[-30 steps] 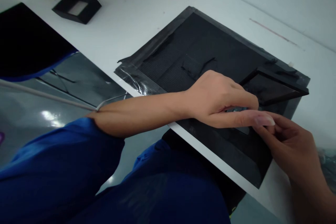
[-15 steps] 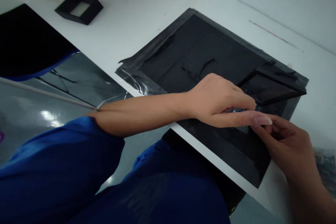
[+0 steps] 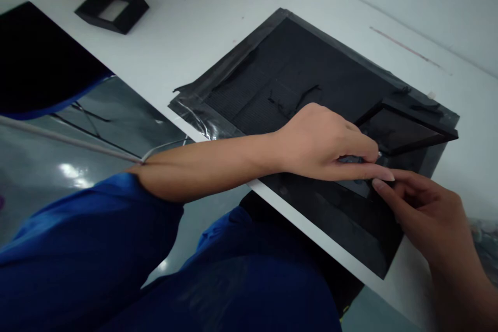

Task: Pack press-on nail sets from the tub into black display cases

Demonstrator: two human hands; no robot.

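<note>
A black mat (image 3: 330,72) with taped edges lies on the white table. Over its right part, my left hand (image 3: 330,142) reaches across, fingers curled and thumb pressed near my right fingertips. My right hand (image 3: 428,205) comes from the right, its thumb and index finger pinched by the left thumb tip. Beneath the hands, a dark glossy piece (image 3: 356,187) shows in part; what exactly the fingers grip is hidden. A black frame with a dark pane (image 3: 408,129) rests tilted on the mat just beyond the hands.
A black hollow box (image 3: 112,9) stands on the white table (image 3: 194,15) at the upper left. Black scraps (image 3: 309,94) lie on the mat. A dark chair (image 3: 42,62) is at the left. A pale cable (image 3: 78,140) runs to the left forearm.
The left thumb has drawn slightly back and up from the right fingers, and the right thumb tip now shows. The view has shifted slightly.
</note>
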